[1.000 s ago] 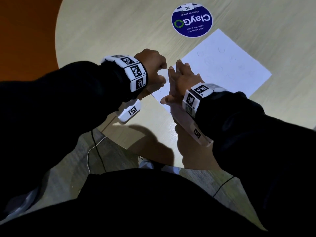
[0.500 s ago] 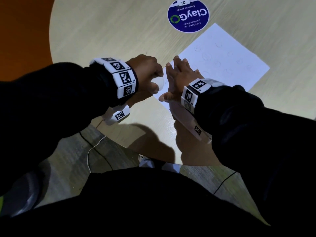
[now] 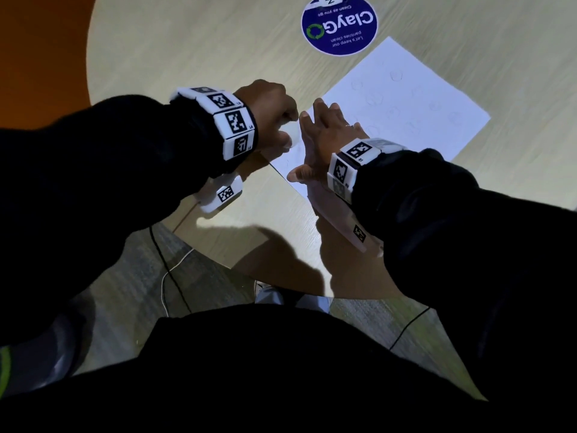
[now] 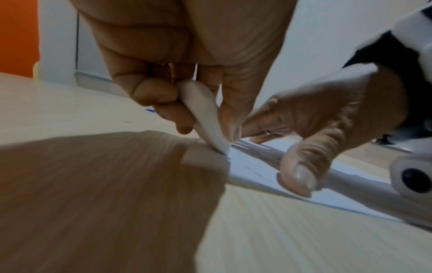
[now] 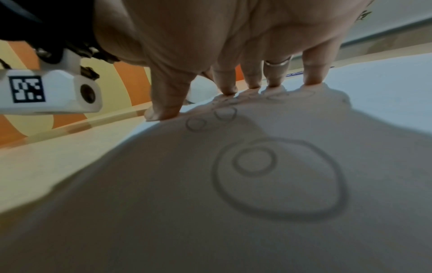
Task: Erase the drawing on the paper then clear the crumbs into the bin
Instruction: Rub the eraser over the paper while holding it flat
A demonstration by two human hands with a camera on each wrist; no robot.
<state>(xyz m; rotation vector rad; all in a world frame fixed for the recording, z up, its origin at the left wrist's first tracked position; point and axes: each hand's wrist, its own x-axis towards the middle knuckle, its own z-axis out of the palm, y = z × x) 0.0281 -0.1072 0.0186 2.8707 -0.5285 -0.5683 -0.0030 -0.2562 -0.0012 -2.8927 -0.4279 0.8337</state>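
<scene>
Since half a second ago, little has changed: both hands stay together at the near corner of the paper [image 3: 402, 101], which lies on the bench [image 3: 193, 51] below a round blue sticker [image 3: 338, 25]. The left hand [image 3: 271, 110] pinches a white eraser [image 4: 208, 120] between curled fingers, its tip touching the paper's edge. The right hand [image 3: 324, 142] is spread flat, fingertips [image 5: 312, 81] pressing the sheet beside faint pencilled circles [image 5: 278, 177].

Round blue ClayGo sticker [image 3: 339, 25] on pale wooden table [image 3: 187, 51].
</scene>
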